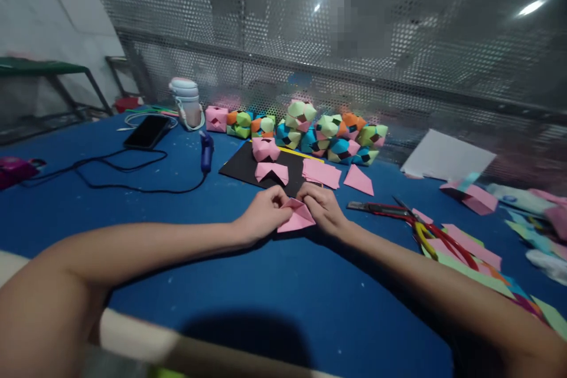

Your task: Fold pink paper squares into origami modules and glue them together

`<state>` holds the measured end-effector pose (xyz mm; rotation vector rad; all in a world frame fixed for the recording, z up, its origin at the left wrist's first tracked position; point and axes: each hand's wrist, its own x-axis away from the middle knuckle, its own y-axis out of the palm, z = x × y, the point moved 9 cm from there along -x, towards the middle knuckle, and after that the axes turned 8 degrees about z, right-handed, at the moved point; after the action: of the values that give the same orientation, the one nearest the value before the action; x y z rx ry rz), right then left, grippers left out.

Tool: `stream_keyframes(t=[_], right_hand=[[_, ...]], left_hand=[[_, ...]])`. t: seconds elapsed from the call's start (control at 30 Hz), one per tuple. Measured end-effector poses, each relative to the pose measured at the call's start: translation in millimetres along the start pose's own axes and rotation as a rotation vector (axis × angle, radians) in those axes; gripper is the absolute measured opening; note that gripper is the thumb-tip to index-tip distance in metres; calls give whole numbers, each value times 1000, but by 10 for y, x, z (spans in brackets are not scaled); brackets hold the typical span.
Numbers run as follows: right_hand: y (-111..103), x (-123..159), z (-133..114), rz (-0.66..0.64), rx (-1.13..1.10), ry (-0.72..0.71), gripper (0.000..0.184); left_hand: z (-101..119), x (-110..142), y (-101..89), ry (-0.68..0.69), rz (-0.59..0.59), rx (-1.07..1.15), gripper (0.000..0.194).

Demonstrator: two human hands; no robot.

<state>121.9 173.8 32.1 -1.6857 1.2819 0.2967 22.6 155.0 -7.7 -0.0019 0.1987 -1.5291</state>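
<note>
A partly folded piece of pink paper (296,220) is held between my two hands, just above the blue tabletop. My left hand (266,212) pinches its left side, thumb against the paper. On the other side, the curled fingers of my right hand (323,207) grip its upper right edge. Beyond my hands, a folded pink paper unit (271,173) and a pink paper cube (265,149) rest on a black board (239,165). A stack of pink paper pieces (321,172) and a single folded pink piece (359,179) lie nearby.
Several multicoloured paper cubes (328,134) line the back by a perforated metal panel (283,23). Left are a blue glue gun (206,153), its cord, a phone (147,132) and a bottle (188,103). A cutter knife (381,209), scissors (424,236) and paper scraps lie right.
</note>
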Motion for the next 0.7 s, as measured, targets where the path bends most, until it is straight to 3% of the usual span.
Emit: stream_keyframes(t=[0.27,0.5,0.6,0.7], right_hand=[[-22,185,306,54,-25,213,22],[-1,203,416,76,-141,305,14],[-30,183,415,81,-150,337,25],[-22,137,314,46,-142,271,33]], left_hand=[[-93,-222,-202,-24,136,-46,12],[-256,-281,-201,-93,142,23,10],[-246,-275,-199,-97,148,27,10],[-224,-255,-203,-109,152,3,10]])
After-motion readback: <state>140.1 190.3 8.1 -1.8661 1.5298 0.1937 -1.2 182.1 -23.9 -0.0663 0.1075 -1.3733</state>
